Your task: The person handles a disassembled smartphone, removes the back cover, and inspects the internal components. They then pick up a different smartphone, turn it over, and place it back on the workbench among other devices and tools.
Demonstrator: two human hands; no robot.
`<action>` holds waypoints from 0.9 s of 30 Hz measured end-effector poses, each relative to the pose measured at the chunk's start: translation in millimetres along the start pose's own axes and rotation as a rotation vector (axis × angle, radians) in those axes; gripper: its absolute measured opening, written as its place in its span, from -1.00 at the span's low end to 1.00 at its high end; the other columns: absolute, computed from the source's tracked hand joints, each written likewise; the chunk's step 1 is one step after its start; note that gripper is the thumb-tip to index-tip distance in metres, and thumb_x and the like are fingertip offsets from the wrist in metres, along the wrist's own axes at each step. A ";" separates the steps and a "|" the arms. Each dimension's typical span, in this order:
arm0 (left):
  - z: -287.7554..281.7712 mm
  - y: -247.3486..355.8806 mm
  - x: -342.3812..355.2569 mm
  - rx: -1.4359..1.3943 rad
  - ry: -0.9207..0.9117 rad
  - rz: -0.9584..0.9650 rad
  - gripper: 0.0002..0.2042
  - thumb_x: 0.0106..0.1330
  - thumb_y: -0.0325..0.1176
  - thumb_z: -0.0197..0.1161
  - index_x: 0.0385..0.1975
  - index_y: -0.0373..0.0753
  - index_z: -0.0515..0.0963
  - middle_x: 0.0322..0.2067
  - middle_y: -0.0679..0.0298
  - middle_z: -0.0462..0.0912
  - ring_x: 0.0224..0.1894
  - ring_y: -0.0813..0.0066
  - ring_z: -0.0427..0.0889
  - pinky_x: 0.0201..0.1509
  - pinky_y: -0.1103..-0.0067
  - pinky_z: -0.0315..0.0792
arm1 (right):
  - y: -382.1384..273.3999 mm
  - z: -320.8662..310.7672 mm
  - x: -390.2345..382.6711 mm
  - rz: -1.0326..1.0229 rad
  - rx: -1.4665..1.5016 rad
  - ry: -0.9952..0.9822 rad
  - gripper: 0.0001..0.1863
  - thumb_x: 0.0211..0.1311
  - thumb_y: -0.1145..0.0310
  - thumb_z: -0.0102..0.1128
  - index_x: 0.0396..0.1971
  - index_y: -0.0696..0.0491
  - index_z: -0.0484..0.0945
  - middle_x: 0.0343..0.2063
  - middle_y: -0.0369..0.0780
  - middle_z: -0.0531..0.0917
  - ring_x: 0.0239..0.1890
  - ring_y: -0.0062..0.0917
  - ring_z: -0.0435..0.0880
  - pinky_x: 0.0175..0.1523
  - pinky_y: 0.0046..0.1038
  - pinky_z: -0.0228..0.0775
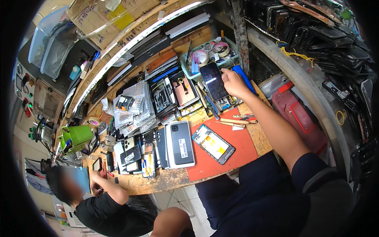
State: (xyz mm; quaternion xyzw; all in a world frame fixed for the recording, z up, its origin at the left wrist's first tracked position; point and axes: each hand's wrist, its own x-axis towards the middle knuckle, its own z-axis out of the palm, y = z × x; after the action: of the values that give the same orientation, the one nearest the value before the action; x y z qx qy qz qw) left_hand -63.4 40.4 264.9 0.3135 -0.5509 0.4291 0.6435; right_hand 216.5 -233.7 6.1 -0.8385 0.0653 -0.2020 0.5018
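My right hand grips the edge of a dark phone screen, held over tools and parts at the back of the bench. Below it, an opened phone with its pale internals and yellow strips showing lies on an orange mat. Thin wooden-handled tools lie behind that phone. To its left, a grey phone back with a label rests on other flat panels. A patch of bare skin shows at the lower edge; my left hand is not visible.
A co-worker works at the bench's left end. Bubble-wrap packs, a basket of tape rolls and a green bin crowd the bench. A metal rail, red case and stacked black panels line the right side.
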 end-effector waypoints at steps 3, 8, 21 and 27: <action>-3.2 16.5 2.8 0.087 -0.011 -0.002 -0.78 0.50 -0.50 0.11 0.07 -0.31 0.54 -0.14 0.25 0.52 -0.20 0.44 0.51 0.06 0.55 0.60 | -4.3 2.2 -2.2 0.002 0.019 0.012 -0.54 0.51 0.41 0.06 0.30 0.32 0.49 0.02 0.16 0.72 0.09 -0.05 0.74 0.22 -0.20 0.53; -54.1 51.7 -3.7 0.341 -0.014 -0.256 -0.91 0.53 -0.46 0.10 -0.12 -0.31 0.51 -0.23 0.23 0.47 -0.25 0.42 0.48 -0.04 0.57 0.45 | -16.8 2.0 3.8 -0.203 0.027 0.239 -0.52 0.37 0.50 0.14 0.28 0.27 0.50 -0.02 0.08 0.73 0.00 -0.11 0.76 0.14 -0.23 0.60; -111.5 182.7 -355.1 1.058 -0.012 -1.684 -0.63 0.55 -0.29 0.18 -0.56 -0.30 0.49 -0.57 0.18 0.56 -0.51 0.34 0.54 -0.35 0.42 0.38 | -52.1 -93.7 -144.7 -0.174 -0.092 -0.196 -0.84 0.39 0.47 0.28 -0.11 0.18 0.70 -0.31 -0.07 0.74 -0.28 -0.39 0.77 -0.20 -0.35 0.56; -122.9 140.0 -384.5 1.220 -0.597 -1.294 -0.77 0.19 -0.36 0.37 -0.62 -0.18 0.46 -0.62 0.18 0.48 -0.51 0.10 0.53 -0.36 0.26 0.34 | -63.6 -57.6 -166.1 -0.424 -0.702 -0.335 -0.85 0.27 0.38 0.35 -0.29 0.15 0.64 -0.23 -0.11 0.60 -0.07 -0.22 0.67 0.01 -0.14 0.53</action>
State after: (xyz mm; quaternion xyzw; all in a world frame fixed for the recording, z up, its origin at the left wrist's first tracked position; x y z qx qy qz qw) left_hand -144.5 129.6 -145.0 0.9395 -0.0916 0.1044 0.3132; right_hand 36.1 -197.8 39.8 -0.9741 -0.1259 -0.1273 0.1378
